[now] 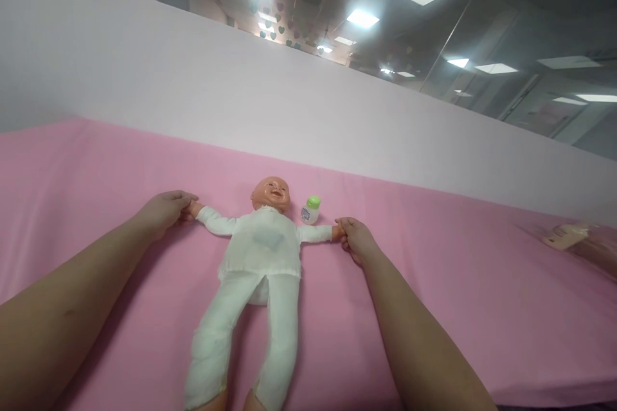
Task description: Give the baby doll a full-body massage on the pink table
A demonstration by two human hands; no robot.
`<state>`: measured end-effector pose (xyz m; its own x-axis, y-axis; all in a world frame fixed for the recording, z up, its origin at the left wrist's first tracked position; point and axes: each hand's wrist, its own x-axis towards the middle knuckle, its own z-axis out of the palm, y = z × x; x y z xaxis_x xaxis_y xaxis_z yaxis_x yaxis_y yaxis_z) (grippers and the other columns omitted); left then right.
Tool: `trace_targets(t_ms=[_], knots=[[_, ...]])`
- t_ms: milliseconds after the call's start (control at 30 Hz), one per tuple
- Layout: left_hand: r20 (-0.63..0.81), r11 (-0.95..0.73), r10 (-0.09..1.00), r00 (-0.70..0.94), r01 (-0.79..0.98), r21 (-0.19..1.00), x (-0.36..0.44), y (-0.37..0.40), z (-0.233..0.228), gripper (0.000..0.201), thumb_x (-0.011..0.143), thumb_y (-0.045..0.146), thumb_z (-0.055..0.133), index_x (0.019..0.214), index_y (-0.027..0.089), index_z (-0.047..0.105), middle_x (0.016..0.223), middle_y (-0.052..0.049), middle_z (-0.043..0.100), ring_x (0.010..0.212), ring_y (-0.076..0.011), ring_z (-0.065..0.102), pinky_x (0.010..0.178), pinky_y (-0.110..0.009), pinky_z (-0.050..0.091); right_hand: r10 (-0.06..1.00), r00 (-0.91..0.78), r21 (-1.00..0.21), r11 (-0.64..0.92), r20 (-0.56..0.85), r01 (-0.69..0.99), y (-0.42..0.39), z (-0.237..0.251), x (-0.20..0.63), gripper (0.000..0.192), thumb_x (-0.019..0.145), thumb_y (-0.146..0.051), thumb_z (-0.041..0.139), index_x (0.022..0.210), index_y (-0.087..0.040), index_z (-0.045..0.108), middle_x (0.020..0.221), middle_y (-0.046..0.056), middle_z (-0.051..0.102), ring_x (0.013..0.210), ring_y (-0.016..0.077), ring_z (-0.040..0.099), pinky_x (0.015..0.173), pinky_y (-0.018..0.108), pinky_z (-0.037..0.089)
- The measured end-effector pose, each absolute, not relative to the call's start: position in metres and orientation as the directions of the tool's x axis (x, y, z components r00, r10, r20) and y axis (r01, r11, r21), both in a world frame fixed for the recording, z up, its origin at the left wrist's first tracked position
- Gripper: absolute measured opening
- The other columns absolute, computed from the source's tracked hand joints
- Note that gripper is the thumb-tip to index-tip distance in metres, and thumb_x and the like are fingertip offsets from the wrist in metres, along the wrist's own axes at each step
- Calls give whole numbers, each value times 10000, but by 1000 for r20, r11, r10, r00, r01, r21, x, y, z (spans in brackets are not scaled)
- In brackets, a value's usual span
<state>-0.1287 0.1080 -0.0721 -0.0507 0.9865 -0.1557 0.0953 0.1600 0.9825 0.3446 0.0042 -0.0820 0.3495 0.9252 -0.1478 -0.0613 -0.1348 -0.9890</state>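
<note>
A baby doll (264,250) with a white cloth body lies face up on the pink sheet, arms stretched out to both sides. My left hand (168,210) is closed around the doll's hand at the left. On the other side, my right hand (357,239) pinches the doll's other hand between thumb and fingers. Beside the doll's head stands a small clear bottle (311,210) with a green cap, touched by neither hand. The doll's feet are partly cut off at the bottom edge.
The pink sheet (463,282) covers the whole surface. A white wall (289,103) runs along the far side, with dark glass (482,26) above it reflecting ceiling lights. A doll-like item in clear plastic wrapping (573,237) lies at the far right.
</note>
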Motion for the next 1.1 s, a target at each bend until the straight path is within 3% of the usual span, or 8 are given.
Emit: trace_targets(t_ms=[233, 333, 500, 667, 933, 1100], knots=[[-191, 191, 982, 9, -5, 982, -129, 102, -65, 446, 638, 197, 749, 1072, 121, 684, 786, -77, 706, 586, -154, 643, 576, -267, 574, 954, 254, -982, -123, -157, -144, -2, -78, 353, 227, 824, -153, 687, 1047, -186, 663, 753, 35, 643, 586, 110, 578, 532, 222, 541], [-180, 181, 983, 18, -4, 984, -128, 100, -64, 438, 603, 220, 775, 1020, 124, 685, 757, -71, 699, 578, -157, 628, 544, -264, 555, 964, 214, -980, -127, -159, -155, -4, -77, 356, 201, 815, -147, 708, 1009, -189, 680, 787, 41, 652, 630, 114, 600, 591, 234, 574], [-107, 107, 994, -1, 110, 988, -128, 103, -69, 331, 600, 290, 779, 877, 151, 662, 623, -24, 631, 514, -137, 555, 422, -215, 415, 973, 179, -985, -125, -145, -117, -4, -77, 356, 254, 742, -220, 826, 941, -190, 670, 719, 8, 626, 563, 98, 557, 482, 199, 500], [-73, 73, 997, -7, 176, 982, -132, 110, -76, 254, 695, 394, 736, 751, 184, 603, 538, -13, 583, 472, -139, 513, 414, -229, 392, 972, 202, -992, -110, -121, -65, -3, -78, 352, 335, 693, -349, 872, 815, -196, 600, 576, -39, 555, 451, 84, 475, 386, 187, 369], [-80, 86, 996, -35, 212, 973, -129, 110, -76, 199, 714, 335, 643, 809, 162, 669, 577, -46, 620, 488, -158, 544, 418, -240, 414, 954, 282, -995, -102, -100, -7, 1, -83, 349, 363, 755, -482, 801, 777, -191, 586, 536, -25, 553, 402, 84, 431, 369, 204, 324], [-127, 131, 991, -33, 164, 978, -130, 113, -77, 239, 677, 308, 650, 856, 151, 676, 603, -56, 645, 493, -164, 566, 436, -248, 442, 934, 344, -995, -97, -92, -4, 5, -86, 350, 196, 847, -369, 683, 920, -194, 632, 547, -38, 527, 389, 73, 386, 353, 183, 272]])
